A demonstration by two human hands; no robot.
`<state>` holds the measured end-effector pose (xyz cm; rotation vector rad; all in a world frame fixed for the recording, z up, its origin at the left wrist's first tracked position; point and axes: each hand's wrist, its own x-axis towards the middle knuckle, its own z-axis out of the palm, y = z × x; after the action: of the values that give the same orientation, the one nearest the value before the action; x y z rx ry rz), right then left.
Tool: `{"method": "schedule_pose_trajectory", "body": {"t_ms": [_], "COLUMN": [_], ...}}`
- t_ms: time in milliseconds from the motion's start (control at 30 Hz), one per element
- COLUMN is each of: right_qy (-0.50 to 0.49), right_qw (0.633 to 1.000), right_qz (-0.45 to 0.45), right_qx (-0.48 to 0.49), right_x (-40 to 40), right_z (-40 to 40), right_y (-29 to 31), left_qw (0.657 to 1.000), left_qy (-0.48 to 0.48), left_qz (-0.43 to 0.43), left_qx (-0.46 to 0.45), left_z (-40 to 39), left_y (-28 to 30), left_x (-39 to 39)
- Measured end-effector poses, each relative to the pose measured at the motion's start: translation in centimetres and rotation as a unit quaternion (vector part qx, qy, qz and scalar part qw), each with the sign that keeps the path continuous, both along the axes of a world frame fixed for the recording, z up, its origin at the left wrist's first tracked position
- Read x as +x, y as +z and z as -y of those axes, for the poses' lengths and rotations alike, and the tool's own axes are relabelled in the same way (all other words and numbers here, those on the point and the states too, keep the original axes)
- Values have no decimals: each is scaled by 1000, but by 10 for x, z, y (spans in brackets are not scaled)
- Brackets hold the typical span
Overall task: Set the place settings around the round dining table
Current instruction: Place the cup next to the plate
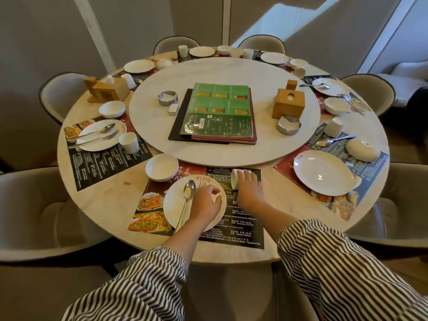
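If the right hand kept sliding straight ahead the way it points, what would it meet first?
The right hand already grips a white cup lying on its side; beyond that, probably the lazy Susan's rim, though depth is uncertain.

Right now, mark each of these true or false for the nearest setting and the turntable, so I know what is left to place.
1. The right hand grips a white cup lying on its side. True.
2. The near plate carries a spoon. True.
3. The near bowl sits right of that plate. False: it sits to its upper left.
4. The menus lie on the outer table ring. False: they lie on the turntable.
5. The left hand is over the near plate. True.
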<state>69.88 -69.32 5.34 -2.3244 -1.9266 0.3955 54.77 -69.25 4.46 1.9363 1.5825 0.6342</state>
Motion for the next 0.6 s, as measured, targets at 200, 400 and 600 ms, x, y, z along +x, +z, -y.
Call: {"method": "schedule_pose_trajectory", "body": {"t_ms": [200,400,600], "right_qy": [33,47,-35], "right_qw": [997,994,997], "right_qz": [70,101,-45], "right_qx": [-19,-8,47], "right_x": [2,9,21], "right_z": [-30,-44,-44], "right_y": [-15,-14,-18], "left_qw": [1000,1000,1000], "left_qy": [-2,5,14], "left_qz": [-3,-10,-12], "left_qx": [17,19,16], "left_z": [-18,-22,-24], "left_y": [-10,-17,-18], "left_x": [2,3,2]}}
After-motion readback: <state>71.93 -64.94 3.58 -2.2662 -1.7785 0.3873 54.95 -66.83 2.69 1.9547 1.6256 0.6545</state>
